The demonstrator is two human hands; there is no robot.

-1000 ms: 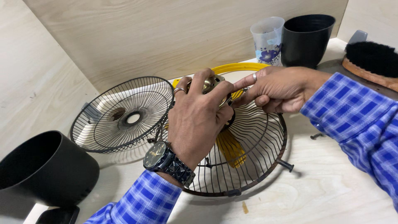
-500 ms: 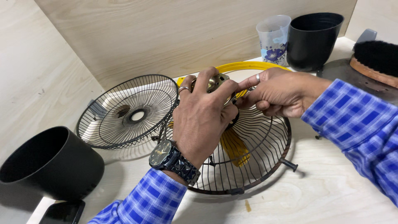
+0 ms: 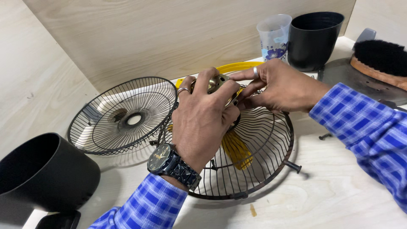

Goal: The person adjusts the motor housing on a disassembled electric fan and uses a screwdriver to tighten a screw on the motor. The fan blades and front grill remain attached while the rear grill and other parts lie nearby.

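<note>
Both hands sit on the hub of the rear fan guard, a dark wire dish lying open side up on the table. Left hand comes in from below, fingers curled and clamped over a small brass-coloured motor hub at the guard's centre; wristwatch faces up. Right hand comes in from the right, fingers together, pinching at the same hub from the far side; what the tips grip is hidden behind the left hand, so I cannot tell exactly. The hub lies directly under and between the two sets of fingers, touching both, with the left hand covering more of it. The hub's axis looks roughly upright, tilted slightly away from the viewer. Yellow fan blade shows through the wires beneath the left palm; a yellow ring sits just behind the hands. Second wire guard lies just beside it on the left, rims near or touching. Black pot is at near left, another black pot at far right, with a clear plastic cup with blue print touching or just beside it. Black-bristled brush rests on a grey plate at the far right edge.
</note>
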